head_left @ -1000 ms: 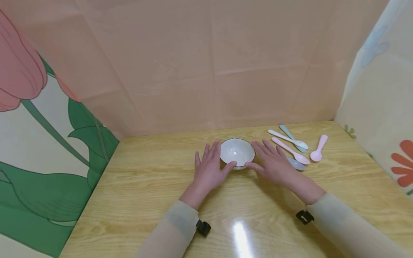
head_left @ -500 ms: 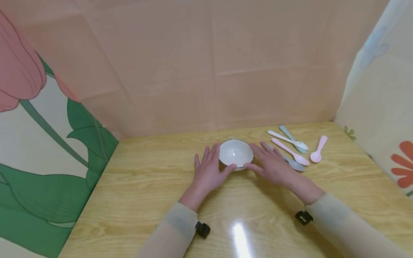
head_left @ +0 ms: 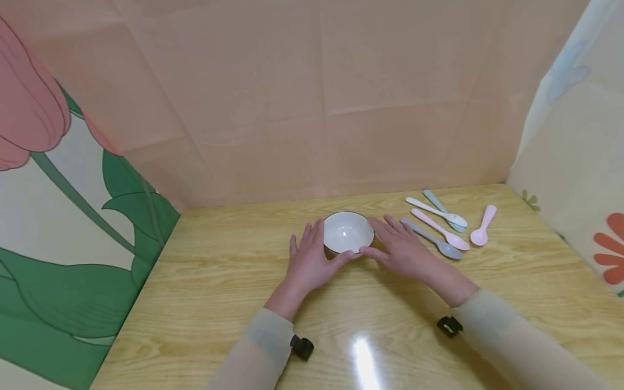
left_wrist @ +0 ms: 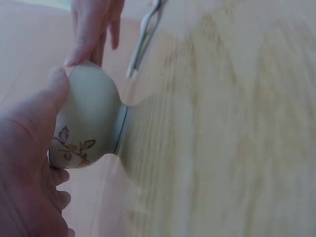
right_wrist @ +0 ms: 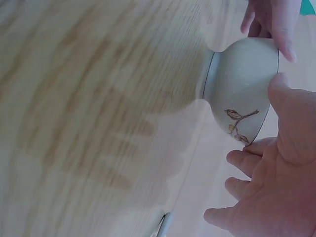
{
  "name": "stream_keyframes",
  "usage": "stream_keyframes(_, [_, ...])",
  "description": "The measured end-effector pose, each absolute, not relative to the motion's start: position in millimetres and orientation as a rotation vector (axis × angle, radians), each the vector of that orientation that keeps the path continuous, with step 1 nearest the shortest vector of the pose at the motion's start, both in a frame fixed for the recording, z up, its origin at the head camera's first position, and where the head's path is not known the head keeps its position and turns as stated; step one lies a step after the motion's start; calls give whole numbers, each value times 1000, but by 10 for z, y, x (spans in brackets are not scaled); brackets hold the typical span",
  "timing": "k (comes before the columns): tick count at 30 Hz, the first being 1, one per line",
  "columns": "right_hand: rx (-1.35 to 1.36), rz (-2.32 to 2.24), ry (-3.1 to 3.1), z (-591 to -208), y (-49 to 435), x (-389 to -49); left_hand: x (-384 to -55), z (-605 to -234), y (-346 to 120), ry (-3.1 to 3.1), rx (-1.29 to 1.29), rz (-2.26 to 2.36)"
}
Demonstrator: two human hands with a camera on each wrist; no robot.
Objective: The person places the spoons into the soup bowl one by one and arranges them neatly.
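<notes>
A white bowl (head_left: 348,233) with a dark rim stands upright between both hands, its foot right at the tabletop in the wrist views. My left hand (head_left: 312,260) holds its left side, thumb at the near rim and fingers along the wall. On the opposite side my right hand (head_left: 402,252) holds it likewise, its thumb close to the left one and its outer fingers spread. A brown leafy sprig decorates the bowl's outer wall (right_wrist: 242,84) in the right wrist view. Part of the rim is hidden behind the fingers.
Right of the bowl lie several spoons: a grey spoon (head_left: 434,240), a pink spoon (head_left: 441,230), a white spoon (head_left: 436,211) crossing a blue-green spoon (head_left: 435,199), and a shorter pink spoon (head_left: 482,227). A pink cloth backdrop (head_left: 312,108) rises behind the wooden table (head_left: 219,292).
Both hands have shifted a little to the left together with the bowl. More of the grey spoon's handle shows beside the right hand. The other spoons stay put.
</notes>
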State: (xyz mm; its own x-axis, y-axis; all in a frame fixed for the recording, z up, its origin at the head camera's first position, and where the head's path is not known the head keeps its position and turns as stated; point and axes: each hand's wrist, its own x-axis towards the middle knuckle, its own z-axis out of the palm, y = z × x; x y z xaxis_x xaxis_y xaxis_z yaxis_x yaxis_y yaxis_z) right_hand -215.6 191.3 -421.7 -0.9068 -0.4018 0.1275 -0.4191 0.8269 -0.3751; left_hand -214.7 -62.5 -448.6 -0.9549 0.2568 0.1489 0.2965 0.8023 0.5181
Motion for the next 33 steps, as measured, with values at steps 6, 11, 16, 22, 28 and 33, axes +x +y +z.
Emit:
stream_keyframes(6, [687, 636, -2956, -4254, 1861, -2195, -2196, -4534, -672, -2910, -429, -872])
stream_keyframes(11, [700, 662, -2959, -4251, 1822, -2214, -2220, -4557, -703, -2909, -418, -887])
stream_keyframes(16, [708, 691, -2965, -4263, 1790, -2239, -2229, -4569, -726, -2909, -406, -903])
stream_keyframes(22, [717, 692, -2959, -4258, 1780, -2238, -2219, -4580, -740, -2894, -406, -932])
stream_keyframes(28, [735, 705, -2855, -4334, 1860, -2253, -2209, -4574, -735, -2882, -397, -937])
stream_keyframes(33, [688, 691, -2855, -4306, 1984, -2221, -2215, -4580, -734, -2880, -378, -936])
